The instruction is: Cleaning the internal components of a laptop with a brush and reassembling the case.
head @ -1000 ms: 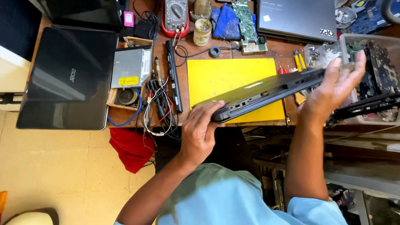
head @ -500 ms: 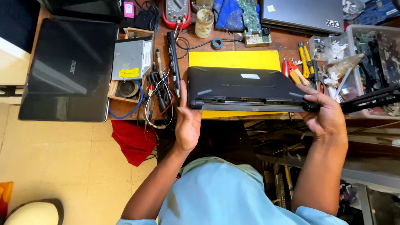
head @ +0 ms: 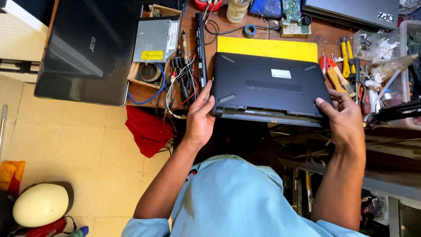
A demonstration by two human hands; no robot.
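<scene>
From the head view, the black laptop (head: 269, 87) lies bottom side up on the yellow mat (head: 267, 47), its near edge over the edge of the worktop (head: 326, 35). The left hand (head: 199, 116) clasps the laptop's left near corner, thumb on top; the right hand (head: 346, 118) clasps the right near corner, so each grip is grasping the laptop. Just outside the left grip lies a tangle of cables (head: 182, 85) and a long black battery bar (head: 201, 48). Just beyond the right grip lie screwdrivers and pliers (head: 342, 72), crowding that corner. A closed glossy laptop (head: 87, 48) rests well to the left.
</scene>
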